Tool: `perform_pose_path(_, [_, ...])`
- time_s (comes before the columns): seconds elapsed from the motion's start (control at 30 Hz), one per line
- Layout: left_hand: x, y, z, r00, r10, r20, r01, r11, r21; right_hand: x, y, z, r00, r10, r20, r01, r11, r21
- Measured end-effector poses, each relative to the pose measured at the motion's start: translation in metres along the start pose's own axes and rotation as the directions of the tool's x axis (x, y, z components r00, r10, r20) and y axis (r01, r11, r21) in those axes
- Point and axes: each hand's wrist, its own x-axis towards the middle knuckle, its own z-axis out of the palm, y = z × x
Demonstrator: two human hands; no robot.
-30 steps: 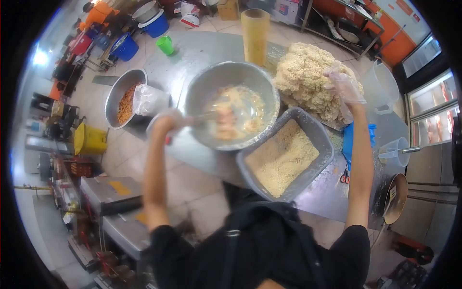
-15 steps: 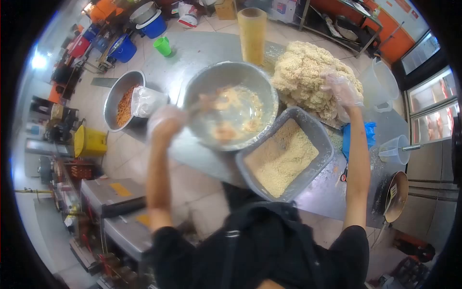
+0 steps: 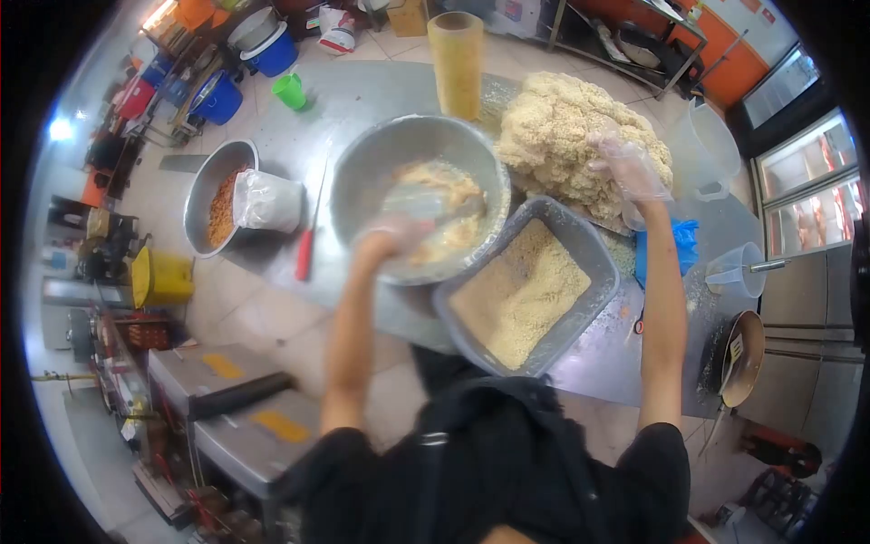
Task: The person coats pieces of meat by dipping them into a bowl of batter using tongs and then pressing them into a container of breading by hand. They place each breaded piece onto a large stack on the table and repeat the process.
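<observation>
My left hand (image 3: 394, 238), in a clear glove, reaches over the near side of a large metal bowl (image 3: 349, 163). Motion smears its fingers, so I cannot make out whether they hold anything. Pale wet batter with lumps (image 3: 453, 195) lies in the bowl. On the right, my right hand (image 3: 632, 170), also gloved, lies against a big heap of crumb-coated food (image 3: 562, 118) with its fingers extended. Between the two stands a grey plastic tub (image 3: 598, 295) of beige crumbs (image 3: 535, 313).
A red-handled knife (image 3: 305, 254) lies left of the bowl. Beyond it, a steel basin (image 3: 195, 195) holds orange-brown bits and a white plastic bag (image 3: 265, 201). A tall yellowish roll (image 3: 456, 68), green mug (image 3: 290, 91), blue bag (image 3: 684, 245) and clear jug (image 3: 739, 272) stand about the metal table.
My left hand has moved right, from the bowl's left rim to over its inside, uncovering the knife. My right hand stays at the coated heap. The view has shifted slightly.
</observation>
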Motion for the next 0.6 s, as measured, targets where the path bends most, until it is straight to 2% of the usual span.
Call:
perform_pose_path(0.07, [-0.004,-0.006,-0.008,0.994,0.046,0.101,-0.043,0.998,-0.04,0.002,0.012,0.005,0.999,-0.012,-0.035,0.012,1.0,0.001])
perform_pose_path(0.1, [-0.009,-0.012,-0.012,0.994,0.048,0.099,-0.044,0.998,-0.041,0.002,0.011,0.004,0.999,-0.009,-0.048,0.009,1.0,0.009])
perform_pose_path(0.13, [-0.015,-0.023,-0.016,0.987,0.026,0.157,0.0,0.987,-0.162,0.002,0.01,0.003,0.998,-0.006,-0.061,0.007,1.0,0.016])
perform_pose_path(0.17, [-0.021,-0.034,-0.018,0.976,0.012,0.217,0.049,0.96,-0.276,0.0,0.004,-0.002,0.999,0.039,-0.007,-0.039,0.994,0.098])
perform_pose_path(0.2, [-0.027,-0.045,-0.017,0.977,0.017,0.215,0.043,0.961,-0.273,-0.001,0.004,-0.004,0.998,0.064,0.017,-0.066,0.988,0.139])
perform_pose_path(0.23, [-0.034,-0.055,-0.014,0.982,0.045,0.184,0.038,0.905,-0.424,-0.003,0.005,-0.005,0.995,0.088,0.041,-0.094,0.979,0.179])
perform_pose_path(0.27, [-0.041,-0.064,-0.011,0.986,0.07,0.152,0.028,0.827,-0.562,-0.002,0.011,-0.004,0.998,0.062,-0.002,-0.059,0.964,0.26])
perform_pose_path(0.33, [-0.06,-0.075,-0.016,0.984,0.057,0.167,0.056,0.795,-0.604,-0.012,0.01,-0.011,0.997,0.053,-0.061,-0.03,0.94,0.339])
perform_pose_path(0.4, [-0.086,-0.07,-0.028,0.98,0.051,0.193,0.086,0.763,-0.641,-0.031,-0.014,-0.021,0.989,0.119,-0.088,-0.068,0.89,0.45])
perform_pose_path(0.43, [-0.104,-0.064,-0.038,0.978,0.1,0.185,0.056,0.724,-0.688,-0.035,-0.012,-0.02,0.985,0.143,-0.095,-0.085,0.888,0.452])
perform_pose_path(0.5, [-0.126,-0.06,-0.04,0.965,0.164,0.203,0.036,0.687,-0.725,-0.04,-0.006,-0.017,0.982,0.048,-0.181,0.072,0.794,0.604])
perform_pose_path(0.53, [-0.133,-0.062,-0.034,0.951,0.285,0.118,-0.073,0.58,-0.811,-0.046,-0.004,-0.014,0.981,0.081,-0.177,0.043,0.795,0.605])
perform_pose_path(0.57, [-0.139,-0.061,-0.029,0.922,0.386,0.02,-0.169,0.448,-0.878,-0.055,-0.012,-0.016,0.983,0.041,-0.177,0.07,0.815,0.575])
perform_pose_path(0.6, [-0.145,-0.054,-0.029,0.916,0.399,0.043,-0.154,0.447,-0.881,-0.06,-0.012,-0.017,0.985,-0.003,-0.175,0.1,0.832,0.545])
